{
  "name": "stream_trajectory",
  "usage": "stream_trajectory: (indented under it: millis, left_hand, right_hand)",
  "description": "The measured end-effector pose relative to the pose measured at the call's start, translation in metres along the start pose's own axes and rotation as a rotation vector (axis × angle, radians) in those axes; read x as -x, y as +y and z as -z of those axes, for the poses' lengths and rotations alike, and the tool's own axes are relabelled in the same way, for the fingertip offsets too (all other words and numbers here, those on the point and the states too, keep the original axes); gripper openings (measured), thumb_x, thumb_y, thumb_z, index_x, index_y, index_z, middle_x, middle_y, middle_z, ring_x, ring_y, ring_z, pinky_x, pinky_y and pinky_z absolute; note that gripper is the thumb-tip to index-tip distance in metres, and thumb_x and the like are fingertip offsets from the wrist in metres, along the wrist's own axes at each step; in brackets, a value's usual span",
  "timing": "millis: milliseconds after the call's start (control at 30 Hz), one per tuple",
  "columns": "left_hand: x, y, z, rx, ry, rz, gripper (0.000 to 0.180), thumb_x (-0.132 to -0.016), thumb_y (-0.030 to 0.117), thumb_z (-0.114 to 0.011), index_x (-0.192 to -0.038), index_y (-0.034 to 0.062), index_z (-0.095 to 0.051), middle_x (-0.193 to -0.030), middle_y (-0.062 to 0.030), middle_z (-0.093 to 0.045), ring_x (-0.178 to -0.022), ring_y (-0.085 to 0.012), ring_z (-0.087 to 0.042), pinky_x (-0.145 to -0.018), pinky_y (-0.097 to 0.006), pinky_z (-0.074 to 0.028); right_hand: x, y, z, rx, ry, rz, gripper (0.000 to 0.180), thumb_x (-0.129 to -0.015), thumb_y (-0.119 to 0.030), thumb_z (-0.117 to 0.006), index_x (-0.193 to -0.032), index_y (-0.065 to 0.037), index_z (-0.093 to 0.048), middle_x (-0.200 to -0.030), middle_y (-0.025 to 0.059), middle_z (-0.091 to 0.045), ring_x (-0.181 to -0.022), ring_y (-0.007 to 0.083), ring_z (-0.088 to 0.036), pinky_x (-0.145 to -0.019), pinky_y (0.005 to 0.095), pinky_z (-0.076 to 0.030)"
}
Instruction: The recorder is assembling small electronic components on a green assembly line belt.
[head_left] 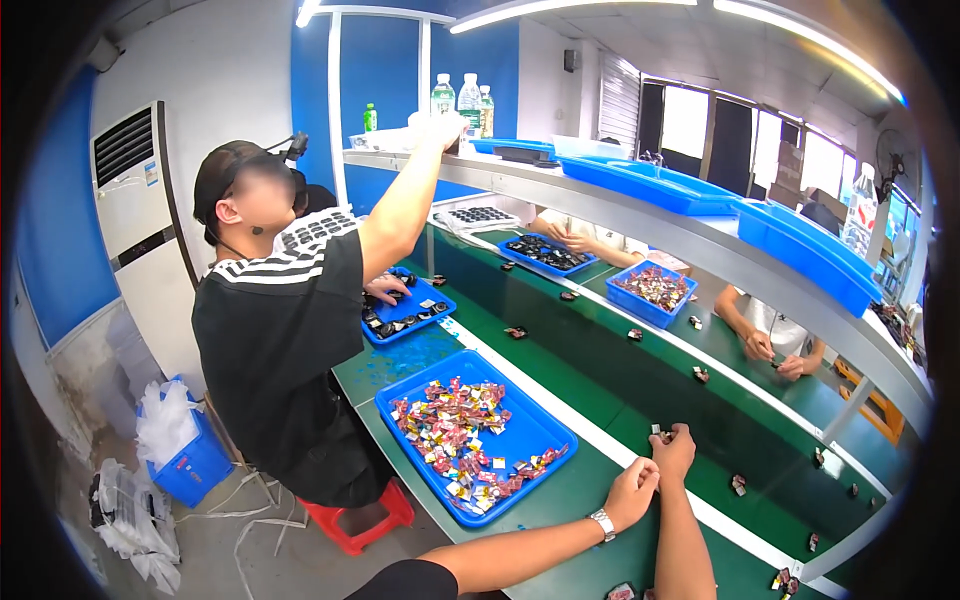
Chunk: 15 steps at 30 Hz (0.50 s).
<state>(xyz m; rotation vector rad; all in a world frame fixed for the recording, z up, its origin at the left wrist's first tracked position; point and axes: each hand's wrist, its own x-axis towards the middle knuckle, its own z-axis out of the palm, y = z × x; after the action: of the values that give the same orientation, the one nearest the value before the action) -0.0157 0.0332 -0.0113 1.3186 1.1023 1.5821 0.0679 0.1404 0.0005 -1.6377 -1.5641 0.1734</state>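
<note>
My left hand (631,494), with a metal watch (603,524) on its wrist, is closed, its fingertips pressed together beside my right hand. What it pinches, if anything, is too small to make out. My right hand (674,456) reaches over the edge of the green conveyor belt (610,410), fingers curled round a small dark part with a white piece (659,432). Left of my hands lies a blue tray (545,430) holding many small red, white and yellow parts (455,425). Near my right forearm, a few dark-and-red parts (622,591) rest on the green table.
A co-worker (285,290) on a red stool (358,515) stretches an arm to the overhead shelf (640,205), one hand in a blue tray of black parts (405,322). Two more people's hands work across the belt, by trays of black parts (548,253) and red parts (652,290). Scattered small parts (739,485) lie along the belt.
</note>
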Motion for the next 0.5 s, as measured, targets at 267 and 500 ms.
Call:
stream_trajectory:
  millis: [267,500]
  left_hand:
    - [-0.007,-0.005,0.013,0.15,-0.235,0.258,0.023,-0.101,0.022,-0.049,-0.109,0.003,-0.059,-0.085,-0.0042,-0.063,-0.067,-0.0098,-0.057,-0.061,-0.025,-0.049]
    - [0.007,0.033,0.012,0.308,-1.027,0.626,0.045,-0.104,0.035,-0.045,-0.133,0.0017,-0.053,-0.111,-0.0067,-0.063,-0.091,-0.0117,-0.06,-0.071,-0.025,-0.053]
  right_hand:
    - [0.067,0.016,0.131,-0.265,-0.21,0.25,0.066,-0.066,-0.014,-0.087,-0.124,-0.006,-0.056,-0.105,0.0089,-0.069,-0.103,0.0253,-0.063,-0.084,0.0351,-0.05]
    - [0.124,0.028,0.196,-0.13,-0.467,0.393,0.077,-0.073,-0.017,-0.082,-0.14,-0.008,-0.045,-0.127,0.0075,-0.062,-0.117,0.0305,-0.053,-0.1,0.0412,-0.045]
